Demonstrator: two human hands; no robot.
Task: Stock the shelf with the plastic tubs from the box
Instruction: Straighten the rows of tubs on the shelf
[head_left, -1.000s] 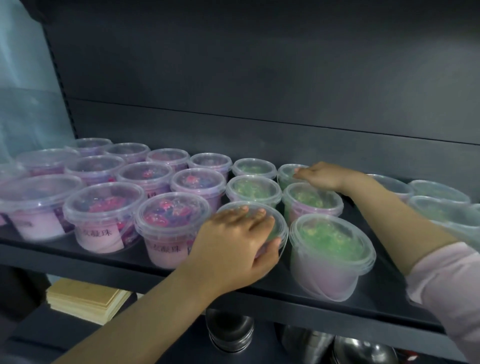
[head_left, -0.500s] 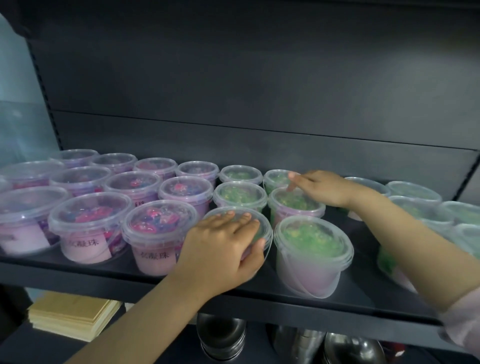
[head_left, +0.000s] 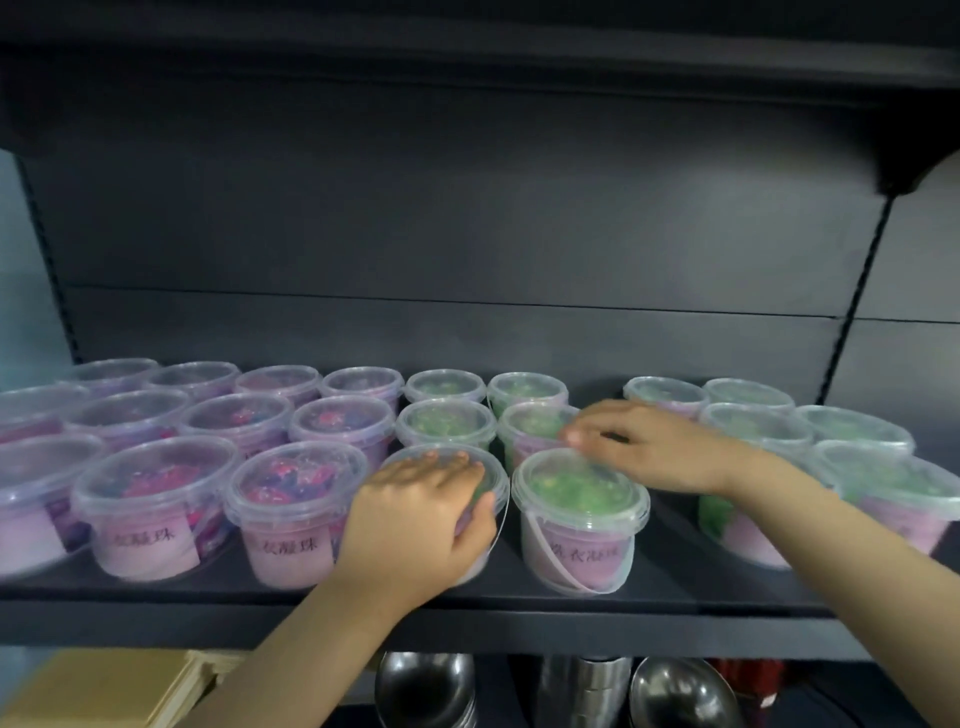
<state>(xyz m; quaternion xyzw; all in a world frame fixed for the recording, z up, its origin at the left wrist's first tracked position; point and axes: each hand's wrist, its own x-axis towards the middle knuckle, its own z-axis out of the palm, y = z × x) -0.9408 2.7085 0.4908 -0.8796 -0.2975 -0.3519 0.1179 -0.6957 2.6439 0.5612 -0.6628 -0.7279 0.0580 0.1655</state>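
By my judgement I am straightening rows rather than fetching. Every tub within reach already stands on the shelf (head_left: 675, 592), and the box is out of view.

My left hand (head_left: 421, 519) lies over the lid of the front tub (head_left: 496, 480). The fingers are spread across the top and the thumb is hooked round the rim on the side toward my right hand, so I grip it.

My right hand (head_left: 654, 452) reaches farther in, fingers loosely bent, their tips at the near rim of the middle-row tub (head_left: 530, 423). Blur hides whether they pinch that rim or only touch it.

The handled tub (head_left: 579, 525) stands between my two hands, just beside the front tub.

The next move, I think, calls for nudging both tubs level with their rows while keeping them upright. A bare gap beyond my right knuckles looks ready for more.
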